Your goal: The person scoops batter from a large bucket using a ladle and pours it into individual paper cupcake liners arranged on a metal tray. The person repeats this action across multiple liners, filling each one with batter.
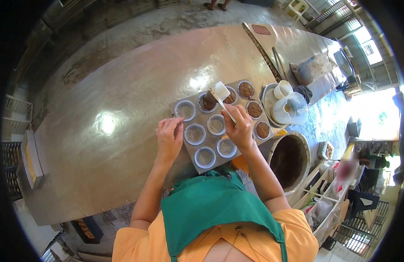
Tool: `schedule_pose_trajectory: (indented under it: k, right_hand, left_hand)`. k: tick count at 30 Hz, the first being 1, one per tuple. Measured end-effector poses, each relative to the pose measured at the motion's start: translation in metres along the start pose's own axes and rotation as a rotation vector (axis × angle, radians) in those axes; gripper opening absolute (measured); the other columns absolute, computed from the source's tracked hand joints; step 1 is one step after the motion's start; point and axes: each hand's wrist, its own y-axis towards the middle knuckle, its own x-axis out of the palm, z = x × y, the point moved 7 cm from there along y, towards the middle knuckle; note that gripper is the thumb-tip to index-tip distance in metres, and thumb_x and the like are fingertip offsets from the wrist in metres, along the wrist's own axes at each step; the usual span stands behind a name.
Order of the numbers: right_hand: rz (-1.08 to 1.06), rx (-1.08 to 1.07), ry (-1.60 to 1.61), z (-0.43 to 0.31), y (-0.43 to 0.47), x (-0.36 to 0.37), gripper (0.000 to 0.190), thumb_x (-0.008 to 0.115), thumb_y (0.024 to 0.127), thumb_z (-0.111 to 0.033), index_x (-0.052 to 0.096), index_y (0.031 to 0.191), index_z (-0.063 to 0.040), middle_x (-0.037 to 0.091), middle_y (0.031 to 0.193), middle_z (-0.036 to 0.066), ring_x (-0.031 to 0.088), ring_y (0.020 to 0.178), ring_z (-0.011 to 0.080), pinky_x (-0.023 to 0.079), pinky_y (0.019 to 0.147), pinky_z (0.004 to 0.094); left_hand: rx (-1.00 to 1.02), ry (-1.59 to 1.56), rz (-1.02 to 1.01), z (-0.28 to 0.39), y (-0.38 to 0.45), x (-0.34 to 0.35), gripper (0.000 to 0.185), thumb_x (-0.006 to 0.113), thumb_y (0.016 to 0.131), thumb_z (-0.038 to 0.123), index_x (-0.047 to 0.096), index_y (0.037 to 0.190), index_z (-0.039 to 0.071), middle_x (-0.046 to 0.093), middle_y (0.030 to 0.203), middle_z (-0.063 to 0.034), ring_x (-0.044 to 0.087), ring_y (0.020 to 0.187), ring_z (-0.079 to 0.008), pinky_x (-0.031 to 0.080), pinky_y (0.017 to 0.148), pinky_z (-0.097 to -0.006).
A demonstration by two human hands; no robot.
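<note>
My right hand (240,126) grips the thin handle of a white plastic scoop (222,91). The scoop is tipped over a paper liner (202,107) at the far side of a metal muffin tray (201,118), and brown batter (208,101) hangs from it into that liner. At the tray's left edge, the fingertips of my left hand (170,134) are by the rim of an empty liner (185,110); whether they pinch it is unclear. Several liners on the right hold brown batter (246,89). Nearer liners, such as this one (205,157), are empty.
A large tub of brown batter (288,163) stands right of the tray. Beyond it sit a clear plastic pitcher (288,108) and a white cup (282,89) in a round pan (269,98). A sack (313,68) lies farther along the metal table (123,98).
</note>
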Motion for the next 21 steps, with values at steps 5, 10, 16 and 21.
schedule_pose_trajectory:
  k: [5,10,16,21]
  right_hand:
    - [-0.023,-0.011,-0.008,0.010,-0.009,0.018,0.017,0.066,0.083,-0.001,0.061,0.099,-0.001,0.060,0.081,0.014,0.059,0.072,0.0326,0.048,0.061,0.0385]
    - [-0.025,0.054,0.011,0.023,-0.021,0.026,0.013,0.065,0.083,-0.002,0.059,0.094,0.000,0.060,0.083,0.014,0.058,0.078,0.0346,0.047,0.067,0.0420]
    - [-0.067,0.069,0.021,0.030,-0.021,0.033,0.011,0.064,0.083,0.000,0.060,0.094,0.000,0.060,0.082,0.015,0.058,0.074,0.0346,0.047,0.065,0.0396]
    - [0.036,0.025,0.042,0.021,-0.027,0.022,0.011,0.064,0.084,0.000,0.060,0.094,0.000,0.060,0.082,0.016,0.058,0.074,0.0354,0.047,0.064,0.0396]
  left_hand:
    - [-0.006,-0.010,-0.017,-0.002,0.000,0.003,0.018,0.061,0.085,0.008,0.065,0.102,0.012,0.066,0.099,-0.0030,0.054,0.101,-0.0260,0.038,0.086,-0.0403]
    - [0.008,-0.003,-0.019,-0.002,0.000,0.001,0.017,0.061,0.086,0.009,0.066,0.102,0.012,0.066,0.099,-0.0033,0.054,0.101,-0.0266,0.038,0.087,-0.0404]
    - [0.025,0.000,-0.015,0.003,0.008,0.002,0.017,0.061,0.086,0.010,0.066,0.102,0.012,0.066,0.100,-0.0036,0.054,0.101,-0.0266,0.038,0.087,-0.0406]
    - [0.037,-0.006,-0.028,0.009,0.002,0.003,0.017,0.061,0.086,0.010,0.066,0.102,0.013,0.067,0.100,-0.0034,0.054,0.101,-0.0262,0.039,0.086,-0.0403]
